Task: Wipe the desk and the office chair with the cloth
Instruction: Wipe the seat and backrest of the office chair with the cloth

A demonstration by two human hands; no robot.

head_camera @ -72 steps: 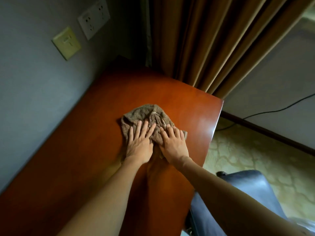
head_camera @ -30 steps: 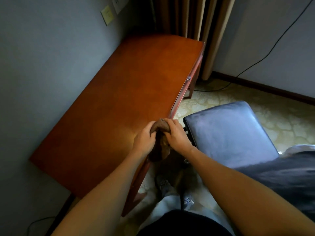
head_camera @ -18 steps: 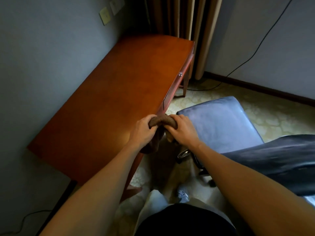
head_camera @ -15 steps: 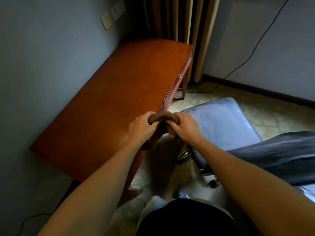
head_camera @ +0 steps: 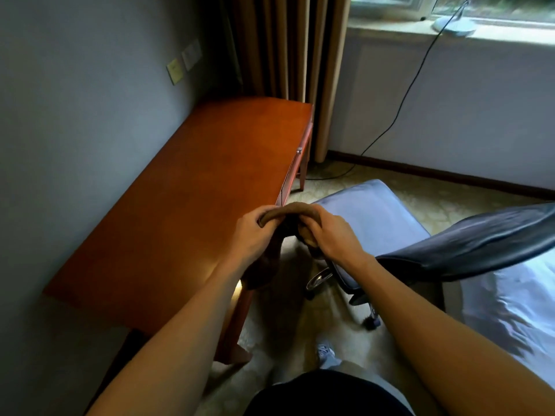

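Both hands are up in front of the body, just off the desk's front edge. The left hand [head_camera: 251,237] and the right hand [head_camera: 334,235] each have their fingers curled around the brown cloth [head_camera: 283,212], so both are gripping it. The cloth is bunched into a short roll that bridges the two fists. One end hangs down below the left hand, and a bit pokes out under the right. It's in the air and touches neither piece of furniture, sitting over the gap between them.

The desk [head_camera: 195,205] is on the left, a reddish-brown wooden top pushed along the grey wall, with a small drawer knob [head_camera: 298,150] on its front. The office chair [head_camera: 377,213] is on the right, with a bluish padded seat just beside the right hand. Its dark backrest [head_camera: 480,240] is tilted across the right side, and one caster [head_camera: 372,323] shows underneath.

Further out, tan curtains [head_camera: 288,46] hang behind the desk's far end. There are two wall plates [head_camera: 183,63] above the desk. A black cable [head_camera: 402,106] runs down from the windowsill [head_camera: 420,33] to the patterned carpet [head_camera: 435,202]. Some pale fabric [head_camera: 510,298] is at the far right, can't tell what it is. A light shoe [head_camera: 326,353] is down by the person's legs.
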